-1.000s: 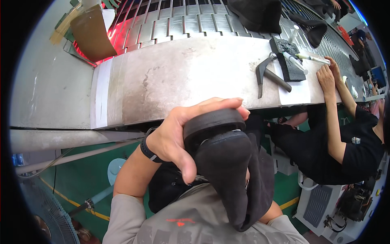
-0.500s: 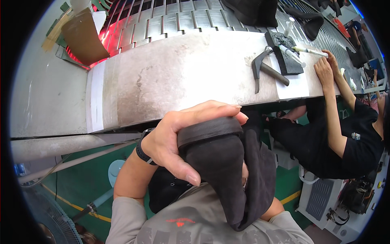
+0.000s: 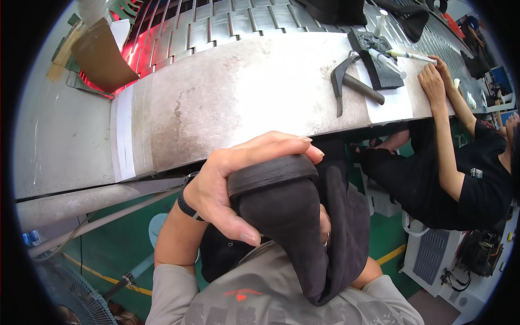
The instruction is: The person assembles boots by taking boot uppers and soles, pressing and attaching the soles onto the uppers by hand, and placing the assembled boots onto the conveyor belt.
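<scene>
While the left hand (image 3: 214,188) is clasping it, the boot (image 3: 284,219) is pointing lengthwise, sole-first, toward the bench (image 3: 216,100); the right hand's (image 3: 324,223) grip I cannot tell.

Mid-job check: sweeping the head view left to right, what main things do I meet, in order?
Curved brown sheet → wearer's bare left hand → thick-soled dark suede boot → curved-head dark metal hammer → rectangular black block → co-worker's bare hands.
</scene>
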Available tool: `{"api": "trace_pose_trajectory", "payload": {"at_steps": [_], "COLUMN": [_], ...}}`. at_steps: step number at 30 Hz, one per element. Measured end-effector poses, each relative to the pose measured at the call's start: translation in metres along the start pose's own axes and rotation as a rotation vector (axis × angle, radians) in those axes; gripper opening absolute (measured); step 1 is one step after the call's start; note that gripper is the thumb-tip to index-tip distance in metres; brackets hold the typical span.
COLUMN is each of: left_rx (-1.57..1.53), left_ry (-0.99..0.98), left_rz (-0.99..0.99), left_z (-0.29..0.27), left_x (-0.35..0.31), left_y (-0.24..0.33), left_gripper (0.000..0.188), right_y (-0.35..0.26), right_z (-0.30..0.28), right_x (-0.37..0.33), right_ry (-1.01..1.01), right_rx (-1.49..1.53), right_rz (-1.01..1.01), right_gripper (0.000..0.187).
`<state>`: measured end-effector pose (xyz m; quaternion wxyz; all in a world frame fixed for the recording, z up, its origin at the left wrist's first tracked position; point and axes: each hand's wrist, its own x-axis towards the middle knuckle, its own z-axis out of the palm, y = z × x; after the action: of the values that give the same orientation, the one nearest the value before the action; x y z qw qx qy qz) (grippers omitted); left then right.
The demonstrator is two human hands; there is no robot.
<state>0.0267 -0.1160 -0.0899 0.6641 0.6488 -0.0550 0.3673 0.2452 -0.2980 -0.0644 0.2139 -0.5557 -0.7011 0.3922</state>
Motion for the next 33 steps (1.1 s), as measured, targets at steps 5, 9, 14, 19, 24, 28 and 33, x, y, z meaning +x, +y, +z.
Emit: {"api": "trace_pose_trajectory", "payload": {"at_steps": [5,9,14,19,24,28,33], "left_rx": [0.008,-0.005,0.021,0.005,-0.051,-0.055,0.114], "left_ry": [0.0,0.002,0.016,0.098,0.178,0.224,0.213], "left_rz": [-0.011,-0.017,-0.04,-0.068,-0.235,-0.262,-0.257], "left_z": [-0.001,0.001,0.002,0.012,0.018,0.02,0.018], "left_x": [-0.002,0.0,-0.003,-0.001,0.001,-0.002,-0.002], "left_y": [-0.001,-0.001,0.0,0.004,0.015,0.013,0.029], "left_gripper": [0.122,0.12,0.119,0.116,0.111,0.11,0.104], "right_y": [0.004,0.005,0.008,0.015,0.026,0.028,0.029], "right_z": [0.001,0.0,0.001,0.01,0.017,0.017,0.018], "right_x": [0.002,0.001,0.004,0.0,-0.002,-0.003,-0.006], "right_ry": [0.017,0.031,0.031,0.065,0.107,0.124,0.144], "right_rx": [-0.015,-0.026,-0.037,-0.089,-0.138,-0.173,-0.207], "right_rz": [-0.01,-0.019,-0.04,-0.06,-0.09,-0.1,-0.113], "right_gripper": [0.061,0.057,0.053,0.049,0.046,0.043,0.041]}}
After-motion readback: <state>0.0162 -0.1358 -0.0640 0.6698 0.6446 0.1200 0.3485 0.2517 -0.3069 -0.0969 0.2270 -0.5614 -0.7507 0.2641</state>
